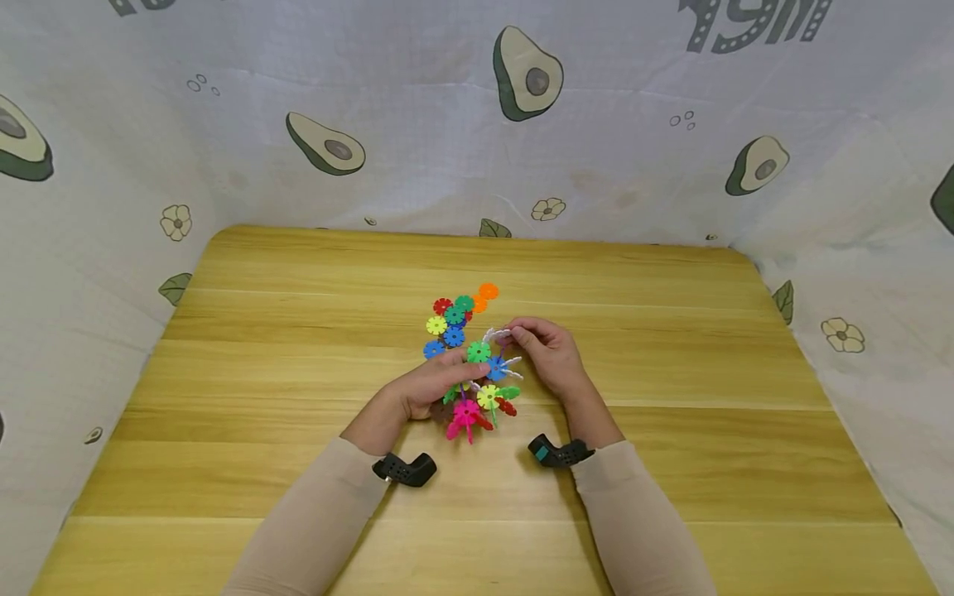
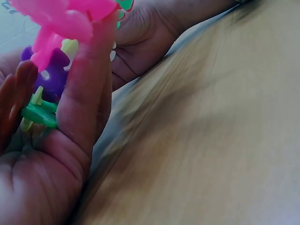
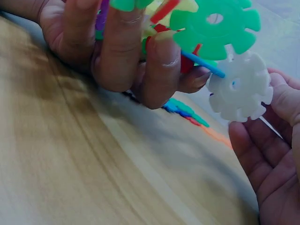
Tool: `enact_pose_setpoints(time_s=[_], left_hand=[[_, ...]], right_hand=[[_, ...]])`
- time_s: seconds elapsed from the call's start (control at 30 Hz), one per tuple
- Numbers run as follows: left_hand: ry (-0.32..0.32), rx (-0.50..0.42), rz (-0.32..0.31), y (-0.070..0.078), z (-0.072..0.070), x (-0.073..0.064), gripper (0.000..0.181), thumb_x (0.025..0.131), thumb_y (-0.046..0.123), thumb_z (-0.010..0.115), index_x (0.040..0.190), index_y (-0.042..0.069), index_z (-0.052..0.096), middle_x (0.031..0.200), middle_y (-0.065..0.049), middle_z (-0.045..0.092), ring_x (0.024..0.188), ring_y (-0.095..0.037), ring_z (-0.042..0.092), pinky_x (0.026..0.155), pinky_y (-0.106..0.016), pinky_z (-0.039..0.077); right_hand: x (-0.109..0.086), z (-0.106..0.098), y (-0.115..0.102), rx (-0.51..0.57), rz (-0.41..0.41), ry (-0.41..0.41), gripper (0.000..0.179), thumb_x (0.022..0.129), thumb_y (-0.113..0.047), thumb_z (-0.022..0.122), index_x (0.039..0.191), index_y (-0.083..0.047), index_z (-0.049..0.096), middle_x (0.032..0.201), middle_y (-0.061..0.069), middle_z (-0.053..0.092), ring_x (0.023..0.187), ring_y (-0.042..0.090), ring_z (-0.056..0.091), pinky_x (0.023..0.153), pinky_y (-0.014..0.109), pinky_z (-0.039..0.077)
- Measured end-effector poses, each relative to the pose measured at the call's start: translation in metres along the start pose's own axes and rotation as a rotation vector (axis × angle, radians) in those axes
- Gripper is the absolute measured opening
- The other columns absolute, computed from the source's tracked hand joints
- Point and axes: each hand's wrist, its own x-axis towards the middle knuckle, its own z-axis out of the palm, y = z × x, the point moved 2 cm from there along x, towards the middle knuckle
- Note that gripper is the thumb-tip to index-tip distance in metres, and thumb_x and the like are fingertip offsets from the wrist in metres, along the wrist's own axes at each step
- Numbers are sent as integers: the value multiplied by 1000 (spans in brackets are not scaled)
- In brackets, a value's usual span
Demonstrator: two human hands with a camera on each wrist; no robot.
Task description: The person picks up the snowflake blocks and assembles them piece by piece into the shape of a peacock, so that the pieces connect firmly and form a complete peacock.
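Observation:
My left hand [image 1: 436, 385] grips a built-up cluster of slotted plastic snowflake discs. The thumb lies over it near a blue disc [image 1: 495, 367], and the fingers curl beneath. A hot-pink disc [image 1: 466, 412] and a yellow disc [image 1: 489, 396] stick out toward the front of the cluster. In the left wrist view a purple disc [image 2: 52, 72] shows between the fingers. My right hand [image 1: 553, 358] pinches a white disc [image 3: 240, 91] by its edge at the cluster's right side. That white disc meets a green disc [image 3: 214, 23] in the right wrist view.
Just beyond the left hand, several loose discs lie grouped on the wooden table [image 1: 671, 331], among them an orange disc [image 1: 488, 290], a red disc [image 1: 442, 306] and a yellow disc [image 1: 436, 325]. A printed cloth [image 1: 432, 165] hangs behind the table and along both sides.

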Motion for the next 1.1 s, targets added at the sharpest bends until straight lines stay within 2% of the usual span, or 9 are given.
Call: enact_pose_setpoints(time_s=[0.17, 0.33, 0.47, 0.6, 0.73, 0.9, 1.0, 1.1], left_hand=[[21, -4, -9, 0, 0, 0, 38, 104, 28, 53, 134, 5, 49, 106, -1, 62, 87, -9, 67, 73, -21, 60], [71, 33, 3, 2, 2, 1, 28, 105, 26, 52, 124, 5, 50, 100, 1, 58, 85, -8, 61, 72, -17, 54], [70, 88, 25, 4, 4, 2, 27, 107, 24, 50, 125, 4, 50, 98, 1, 56, 85, -11, 56, 72, -17, 50], [67, 113, 36, 4, 5, 2, 27, 107, 24, 49, 125, 3, 50, 98, 1, 56, 86, -12, 54, 73, -19, 48], [72, 72, 16, 4, 5, 2, 24, 107, 26, 50, 119, 5, 51, 96, 2, 57, 84, -10, 55, 71, -17, 50], [71, 9, -6, 3, 4, 2, 25, 108, 27, 49, 122, 6, 50, 99, 1, 59, 87, -7, 65, 75, -17, 58], [73, 0, -11, 3, 4, 1, 29, 108, 26, 48, 128, 5, 48, 102, 1, 60, 89, -7, 68, 76, -19, 60], [69, 7, -20, 3, 4, 1, 32, 108, 27, 48, 132, 6, 46, 97, 2, 59, 83, -6, 65, 69, -18, 58]], right_hand=[[-1, -1, -2, -43, 33, -40, 27, 104, -5, 57, 110, 21, 60, 94, -12, 76, 88, 4, 74, 83, 21, 61], [-2, -1, -4, -104, 40, -70, 25, 103, -6, 58, 108, 17, 66, 96, -13, 75, 93, 4, 71, 87, 19, 58], [-1, -1, -4, -81, 28, -95, 24, 103, -5, 57, 109, 17, 66, 98, -9, 77, 95, 7, 73, 87, 22, 60], [-1, 0, -4, -68, 22, -102, 25, 104, -5, 56, 110, 18, 65, 98, -10, 76, 95, 6, 72, 87, 22, 60], [-1, 1, -5, -80, 8, -98, 25, 104, -4, 56, 109, 19, 64, 99, -13, 75, 96, 3, 72, 89, 20, 59], [-1, 2, -4, -117, -13, -81, 23, 103, -2, 56, 108, 17, 66, 100, -15, 75, 98, 2, 71, 92, 19, 57], [-1, 2, -3, -132, -17, -74, 21, 103, -1, 56, 108, 16, 67, 100, -10, 76, 98, 3, 71, 92, 19, 57], [-1, 3, -3, -165, -9, -70, 20, 103, -1, 56, 107, 14, 69, 101, 6, 77, 98, 3, 70, 92, 19, 57]])
